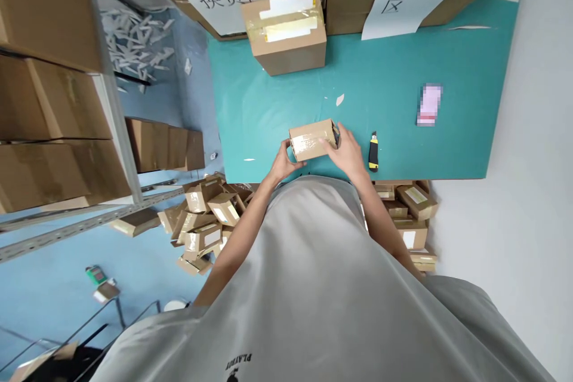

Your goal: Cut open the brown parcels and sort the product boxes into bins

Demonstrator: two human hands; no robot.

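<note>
Head view — where's the box?
Over the table, long axis running left to right.
Grip?
Left hand holds its left end, right hand its right — it lies between them, neither hand nearer.

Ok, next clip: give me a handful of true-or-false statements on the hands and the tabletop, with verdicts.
1. The left hand and the right hand are both on the small carton. True.
2. The right hand grips the utility knife. False: the knife lies on the table, to the right of that hand.
3. The larger taped box stands farther from the person than the small carton. True.
4. The tabletop is bright red. False: it is green.
5. The left hand is at the left end of the small carton. True.
6. The larger taped box has no labels on top. False: pale labels show there.
</note>
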